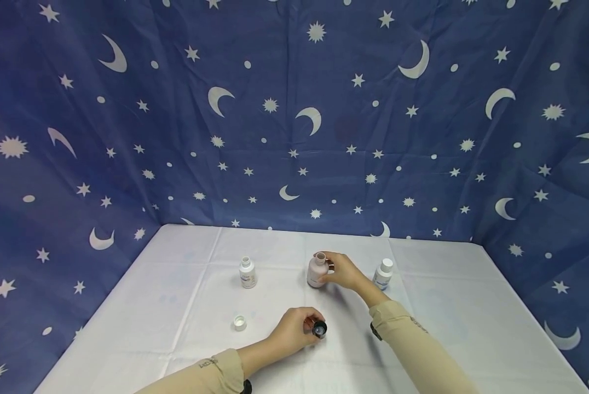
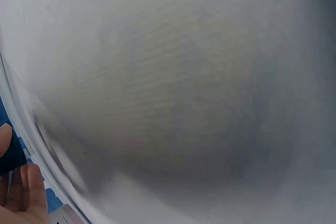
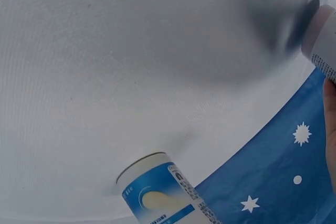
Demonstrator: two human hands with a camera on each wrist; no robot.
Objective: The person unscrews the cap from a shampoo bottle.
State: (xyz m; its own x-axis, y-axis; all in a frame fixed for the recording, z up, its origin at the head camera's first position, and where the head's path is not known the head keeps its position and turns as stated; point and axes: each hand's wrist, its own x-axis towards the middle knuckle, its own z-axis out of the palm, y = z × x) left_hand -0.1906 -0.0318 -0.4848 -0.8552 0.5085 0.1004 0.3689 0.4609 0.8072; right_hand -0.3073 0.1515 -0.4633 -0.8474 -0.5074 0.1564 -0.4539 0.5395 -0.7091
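My right hand [image 1: 342,271] grips a pale pinkish bottle [image 1: 317,272] from its right side; the bottle's mouth is uncapped. In the right wrist view, only the lower part of that bottle [image 3: 321,40] and some of the hand [image 3: 331,129] show at the right edge. Nearer the front, my left hand [image 1: 294,330] pinches a black cap [image 1: 319,329], its hollow side facing the head camera. The left wrist view catches the fingers [image 2: 35,195] around the dark cap [image 2: 13,157] at the lower left.
An uncapped white bottle [image 1: 247,273] stands at the left, with a white cap [image 1: 239,323] lying in front of it. Right of my right hand stands a white-capped bottle [image 1: 383,274] with a blue label. A blue star-patterned curtain [image 1: 294,109] rises behind the white-covered table [image 1: 452,317].
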